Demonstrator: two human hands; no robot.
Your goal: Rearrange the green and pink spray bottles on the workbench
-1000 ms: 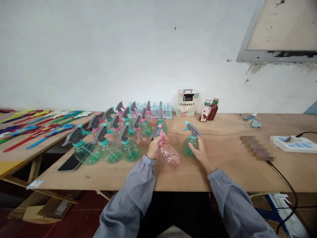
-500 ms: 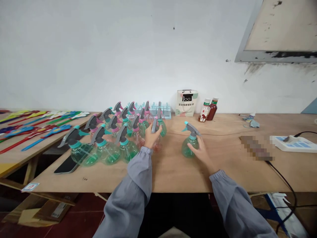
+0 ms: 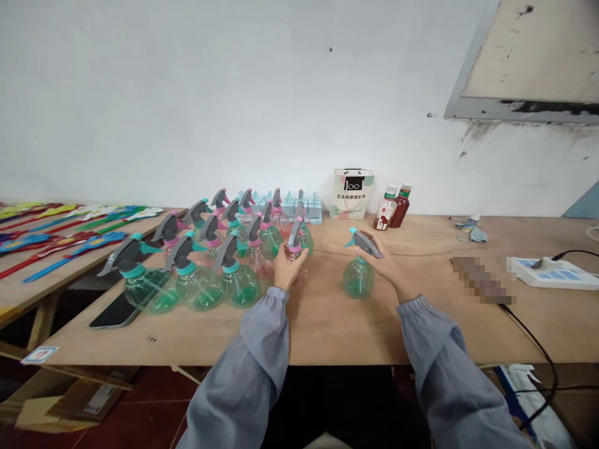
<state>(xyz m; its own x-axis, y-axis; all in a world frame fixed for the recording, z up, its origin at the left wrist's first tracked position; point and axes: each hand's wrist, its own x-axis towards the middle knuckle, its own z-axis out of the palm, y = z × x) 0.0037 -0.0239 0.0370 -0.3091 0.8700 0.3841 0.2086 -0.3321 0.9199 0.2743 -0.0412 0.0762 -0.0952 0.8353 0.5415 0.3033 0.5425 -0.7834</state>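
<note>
Several round spray bottles with grey trigger heads stand in rows on the wooden table (image 3: 327, 337), left of centre. Their collars are teal or pink. At the right end of the rows, my left hand (image 3: 289, 267) is wrapped round the neck of a pink-collared spray bottle (image 3: 294, 240). A green spray bottle (image 3: 358, 279) with a teal nozzle stands apart to the right, upright on the table. My right hand (image 3: 384, 257) closes round its grey trigger head. The nearest row holds a green bottle (image 3: 241, 285) just left of my left hand.
A dark phone (image 3: 112, 313) lies beneath the leftmost bottles. Behind stand a light blue rack (image 3: 311, 209), a paper bag (image 3: 350, 199) and two drink bottles (image 3: 393, 209). A power strip (image 3: 559, 273) with cables lies right. Colourful hand-shaped sticks (image 3: 75, 255) cover the left table.
My right hand has moved up from the green bottle's body to its trigger head. My left hand has shifted slightly lower on the pink-collared bottle. The view has shifted slightly.
</note>
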